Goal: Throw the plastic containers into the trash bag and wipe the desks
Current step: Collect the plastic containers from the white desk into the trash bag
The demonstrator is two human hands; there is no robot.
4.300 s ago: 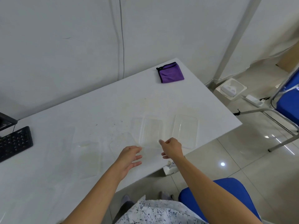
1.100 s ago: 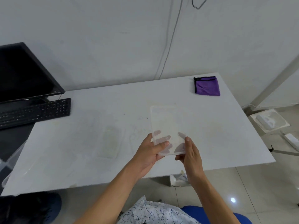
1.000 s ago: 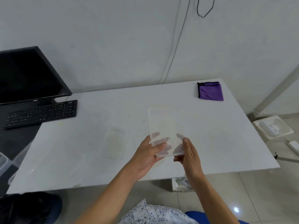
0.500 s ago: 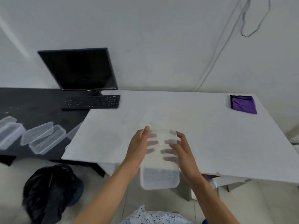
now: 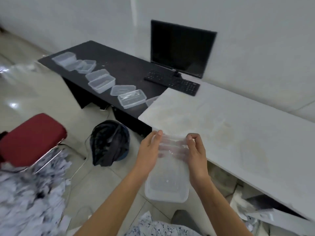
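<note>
A stack of clear plastic containers (image 5: 167, 183) hangs in front of me, off the edge of the white desk (image 5: 238, 130). My left hand (image 5: 149, 152) grips its left side and my right hand (image 5: 196, 154) grips its right side. A black trash bag (image 5: 109, 142) sits open on the floor to the left of my hands, below the desk corner. Several more clear containers and lids (image 5: 100, 80) lie in a row on the black desk (image 5: 126, 67) further back. The white desk shows faint stains.
A black monitor (image 5: 180, 48) and keyboard (image 5: 172, 82) stand where the two desks meet. A red-seated chair (image 5: 30, 138) is on the left. Shredded white paper (image 5: 29, 198) lies piled at lower left. Cables run across the tiled floor.
My view has swung left, bringing the black desk, the chair and the trash bag into sight. Both hands carried the containers off the white desk's edge toward the bag.
</note>
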